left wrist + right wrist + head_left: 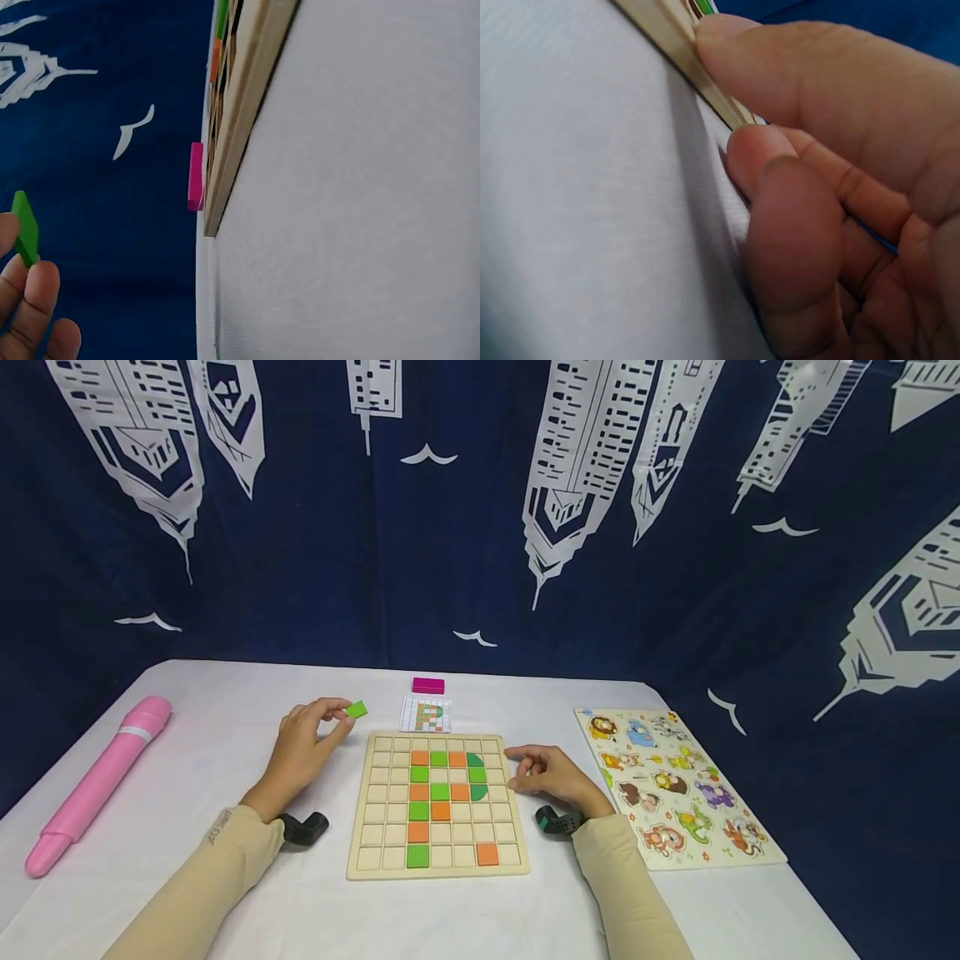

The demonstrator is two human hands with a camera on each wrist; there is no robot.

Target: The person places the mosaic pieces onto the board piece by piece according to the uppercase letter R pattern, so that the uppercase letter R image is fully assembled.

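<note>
My left hand (pixel 303 743) pinches a green square tile (pixel 356 709) between thumb and fingers, raised to the left of the card. In the left wrist view the green tile (pixel 27 229) appears nearly edge-on. A wooden grid board (pixel 465 835) lies flat, with orange, green and rounded dark green tiles in some of its cells. One orange tile (pixel 487 854) sits apart at the lower right. Along the board's right edge, my right hand (pixel 551 772) touches with thumb and index finger, its other fingers loosely bent. The right wrist view shows the thumb (pixel 780 67) over the rim.
Behind the board lie a small pattern card (pixel 406 714) and a magenta block (pixel 428 686). A pink cylindrical object (pixel 101 785) rests at the far left. An animal picture board (pixel 675 793) lies to the right. A dark blue printed cloth (pixel 450 552) hangs behind the white table.
</note>
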